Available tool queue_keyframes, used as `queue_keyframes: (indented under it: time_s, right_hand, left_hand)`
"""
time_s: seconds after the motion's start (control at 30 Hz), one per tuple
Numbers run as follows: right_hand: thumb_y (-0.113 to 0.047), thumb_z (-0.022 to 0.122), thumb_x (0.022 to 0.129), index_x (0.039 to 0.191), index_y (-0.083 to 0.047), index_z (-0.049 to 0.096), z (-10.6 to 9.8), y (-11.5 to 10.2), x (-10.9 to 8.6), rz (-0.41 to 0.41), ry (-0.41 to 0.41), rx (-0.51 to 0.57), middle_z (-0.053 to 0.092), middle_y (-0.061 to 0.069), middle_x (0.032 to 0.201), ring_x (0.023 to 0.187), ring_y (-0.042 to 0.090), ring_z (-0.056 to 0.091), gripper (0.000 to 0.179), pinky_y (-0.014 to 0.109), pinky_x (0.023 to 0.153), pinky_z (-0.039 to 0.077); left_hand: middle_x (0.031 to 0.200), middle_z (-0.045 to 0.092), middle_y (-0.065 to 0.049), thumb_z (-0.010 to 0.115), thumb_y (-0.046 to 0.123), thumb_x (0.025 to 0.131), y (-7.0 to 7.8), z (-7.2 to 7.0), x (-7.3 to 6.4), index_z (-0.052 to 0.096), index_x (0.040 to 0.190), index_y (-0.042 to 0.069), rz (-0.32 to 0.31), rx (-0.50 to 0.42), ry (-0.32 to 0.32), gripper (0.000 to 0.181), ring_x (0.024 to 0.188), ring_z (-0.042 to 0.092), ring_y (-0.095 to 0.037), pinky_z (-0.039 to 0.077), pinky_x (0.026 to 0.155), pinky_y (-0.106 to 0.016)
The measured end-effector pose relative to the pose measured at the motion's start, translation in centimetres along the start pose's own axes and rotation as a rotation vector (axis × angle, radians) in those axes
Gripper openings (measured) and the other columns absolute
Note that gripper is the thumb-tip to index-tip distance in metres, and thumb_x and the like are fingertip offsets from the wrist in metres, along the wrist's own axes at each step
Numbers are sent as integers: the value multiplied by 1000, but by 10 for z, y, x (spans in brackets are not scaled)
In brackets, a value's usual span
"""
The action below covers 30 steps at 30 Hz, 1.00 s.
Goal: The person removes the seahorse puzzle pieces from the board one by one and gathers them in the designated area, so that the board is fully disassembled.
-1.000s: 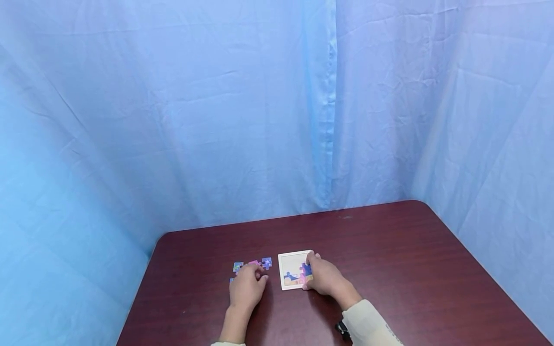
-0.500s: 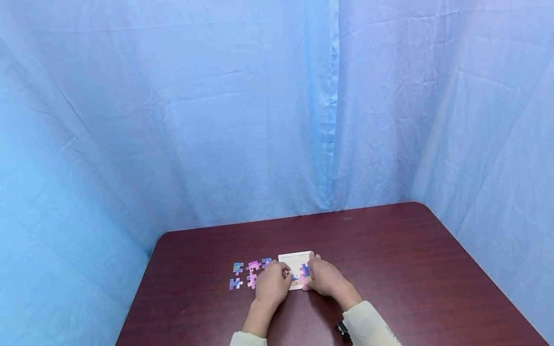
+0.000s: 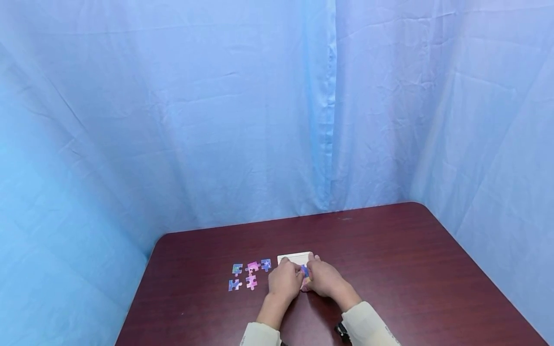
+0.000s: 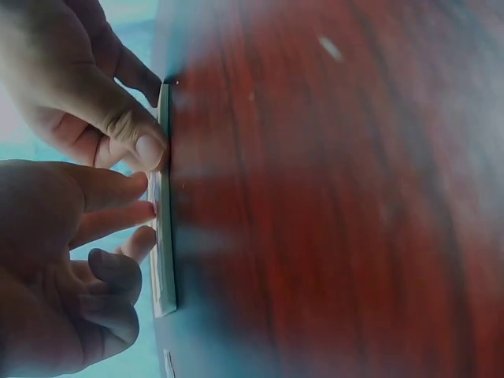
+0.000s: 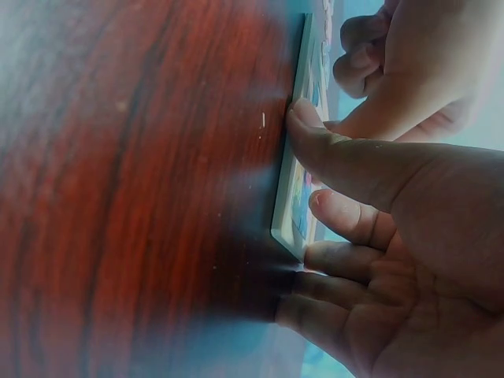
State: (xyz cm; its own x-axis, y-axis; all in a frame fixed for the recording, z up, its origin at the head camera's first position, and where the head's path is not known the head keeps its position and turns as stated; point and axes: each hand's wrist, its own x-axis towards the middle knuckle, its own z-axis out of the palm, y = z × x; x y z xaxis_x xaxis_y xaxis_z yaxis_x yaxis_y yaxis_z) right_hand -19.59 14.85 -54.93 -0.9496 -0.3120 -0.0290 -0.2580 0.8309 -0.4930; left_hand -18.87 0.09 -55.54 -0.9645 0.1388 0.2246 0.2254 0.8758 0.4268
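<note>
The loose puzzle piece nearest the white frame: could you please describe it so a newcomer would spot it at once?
On the dark red table, left of the white frame, lie five loose puzzle pieces. Take the blue piece ending the far row on the right, set apart by its pale star-like mark.
</note>
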Motion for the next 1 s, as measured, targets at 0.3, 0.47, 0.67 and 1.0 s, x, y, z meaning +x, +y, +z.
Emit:
queue_keyframes:
  time_s: [0.3, 0.47, 0.67, 1.0]
  right_hand:
    - [-21, 93, 77, 75, -13, 49, -2, -2, -1, -3, -9, -10, 52, 2, 73, 69, 18, 51, 44, 35, 64, 40]
    - [-15, 91, 76, 75, -13, 50, -1, -2, 0, -13, -4, -3, 55, 4, 76, 72, 20, 55, 41, 36, 65, 42]
    - [-16, 92, 77, 85, -8, 55, -2, -3, 0, 11, -7, 10, 52, 2, 74, 70, 19, 55, 39, 37, 67, 45]
    - [-14, 88, 80, 98, -6, 52, -8, 0, 0, -11, -17, 62, 51, 1, 73, 72, 19, 52, 41, 36, 70, 44]
  left_hand:
    - [84, 66, -1, 81, 19, 87, 3, 9, 4, 80, 85, 15, -68, -4, 36, 5, 70, 70, -24, 54, 61, -41]
    - [85, 69, 0, 80, 17, 87, 3, 11, 6, 75, 84, 15, -103, -50, 34, 6, 71, 71, -22, 54, 63, -40]
    - [76, 73, 3, 81, 14, 87, 3, 10, 10, 73, 81, 16, -140, -141, 33, 10, 65, 68, -15, 51, 60, -35]
    - [72, 71, 7, 83, 18, 85, 2, 8, 11, 71, 79, 19, -169, -191, 31, 14, 63, 64, -10, 48, 59, -33]
